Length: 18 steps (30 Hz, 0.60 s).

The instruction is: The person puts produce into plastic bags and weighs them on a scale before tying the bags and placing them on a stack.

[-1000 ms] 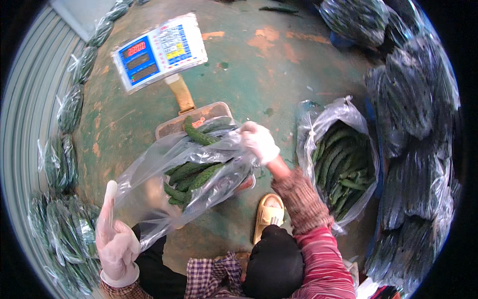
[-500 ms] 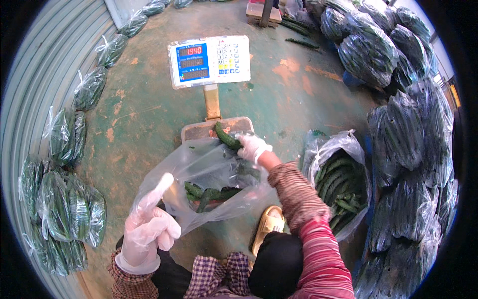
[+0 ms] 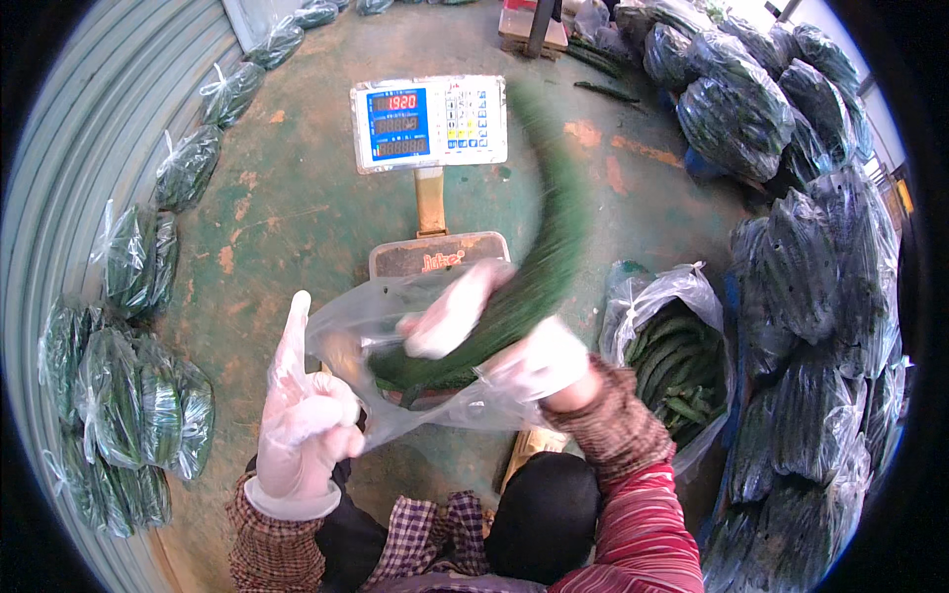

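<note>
In the head view, at the centre of the green concrete floor (image 3: 297, 198), a clear plastic bag (image 3: 415, 346) is held open above the platform of a floor scale (image 3: 440, 255), whose display head (image 3: 428, 124) stands on a short post behind it. The left hand (image 3: 301, 435), in a thin glove, is closed on the bag's left rim with the index finger pointing upward. The right hand (image 3: 539, 361), also gloved, is closed around the lower end of a long cucumber (image 3: 539, 267), which is smeared by motion blur and arcs above the bag mouth. A few cucumbers already lie in the bag. It cannot be told whether the bag rests on the platform or hangs just over it.

An open sack of cucumbers (image 3: 672, 356) stands just beside the right forearm. Filled bags (image 3: 129, 395) line the corrugated wall on the left, and further filled bags (image 3: 791, 247) are heaped on the right.

Faults judged possible from this position:
- The bag mouth is supported on one side only; if the rim sags, the swinging cucumber may strike the film and fall to the floor.
- A fast drop may puncture the thin film.
- If the bag is still borne by the left hand, the weight shown may read false.
- The gloved grip on the rim may slip as load is added.
</note>
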Each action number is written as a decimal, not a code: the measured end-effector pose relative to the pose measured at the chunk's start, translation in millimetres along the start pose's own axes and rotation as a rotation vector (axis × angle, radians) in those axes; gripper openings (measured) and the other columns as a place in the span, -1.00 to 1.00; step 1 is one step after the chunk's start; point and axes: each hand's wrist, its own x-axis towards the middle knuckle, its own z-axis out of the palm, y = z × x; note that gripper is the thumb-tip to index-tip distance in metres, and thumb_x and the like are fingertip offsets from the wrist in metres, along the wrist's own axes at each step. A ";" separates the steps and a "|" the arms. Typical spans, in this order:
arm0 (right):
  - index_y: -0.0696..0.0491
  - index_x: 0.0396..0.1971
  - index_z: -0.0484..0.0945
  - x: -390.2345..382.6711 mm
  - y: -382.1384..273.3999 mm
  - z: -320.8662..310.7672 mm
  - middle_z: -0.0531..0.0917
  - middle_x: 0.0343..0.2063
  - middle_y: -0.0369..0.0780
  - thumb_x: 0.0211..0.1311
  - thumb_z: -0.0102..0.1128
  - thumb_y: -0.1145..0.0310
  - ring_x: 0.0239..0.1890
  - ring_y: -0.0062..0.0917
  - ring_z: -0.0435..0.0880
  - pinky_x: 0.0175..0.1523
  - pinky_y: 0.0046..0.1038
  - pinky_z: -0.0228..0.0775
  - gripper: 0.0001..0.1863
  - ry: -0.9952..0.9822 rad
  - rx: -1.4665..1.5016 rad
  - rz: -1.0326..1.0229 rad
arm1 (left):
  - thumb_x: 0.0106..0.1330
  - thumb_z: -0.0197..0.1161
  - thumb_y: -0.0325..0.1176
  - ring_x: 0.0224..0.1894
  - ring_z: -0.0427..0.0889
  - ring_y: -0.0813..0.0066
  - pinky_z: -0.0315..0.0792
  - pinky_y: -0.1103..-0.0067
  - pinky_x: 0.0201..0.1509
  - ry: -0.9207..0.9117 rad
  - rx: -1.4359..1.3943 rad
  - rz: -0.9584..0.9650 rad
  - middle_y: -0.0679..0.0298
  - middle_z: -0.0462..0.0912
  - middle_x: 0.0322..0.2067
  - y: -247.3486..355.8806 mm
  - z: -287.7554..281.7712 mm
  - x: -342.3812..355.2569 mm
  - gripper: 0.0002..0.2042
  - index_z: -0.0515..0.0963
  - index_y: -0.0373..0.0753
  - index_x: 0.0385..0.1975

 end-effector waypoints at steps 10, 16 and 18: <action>-0.06 -0.06 0.45 -33.8 83.0 -100.5 0.42 0.03 -0.07 -0.20 0.18 0.42 0.15 -0.17 0.31 0.18 -0.13 0.15 -0.48 0.089 -2.059 0.257 | 0.10 -0.07 -0.62 -0.83 0.04 0.82 0.01 0.78 -0.80 0.036 0.124 0.058 0.53 0.18 -0.80 18.2 -27.5 0.4 -0.27 -0.11 -0.24 0.36; 0.11 0.03 0.40 -55.1 -65.8 -123.4 0.50 -0.03 -0.05 -0.09 0.19 0.42 -0.02 -0.19 0.50 0.07 -0.18 0.33 -0.45 0.103 -2.023 0.224 | 0.20 -0.04 -0.48 -0.81 0.03 0.86 -0.04 0.82 -0.79 0.027 0.470 0.138 0.56 0.26 -0.73 56.5 -6.6 82.7 -0.53 0.29 -0.47 0.15; 0.16 0.07 0.39 -59.9 -82.4 -108.4 0.55 -0.16 -0.12 0.05 0.19 0.31 -0.14 -0.34 0.55 0.00 -0.32 0.39 -0.46 0.085 -1.178 0.400 | 0.27 -0.06 -0.44 -0.81 0.02 0.88 -0.05 0.85 -0.79 -0.015 0.473 0.241 0.57 0.25 -0.73 44.5 -6.6 98.9 -0.56 0.29 -0.43 0.17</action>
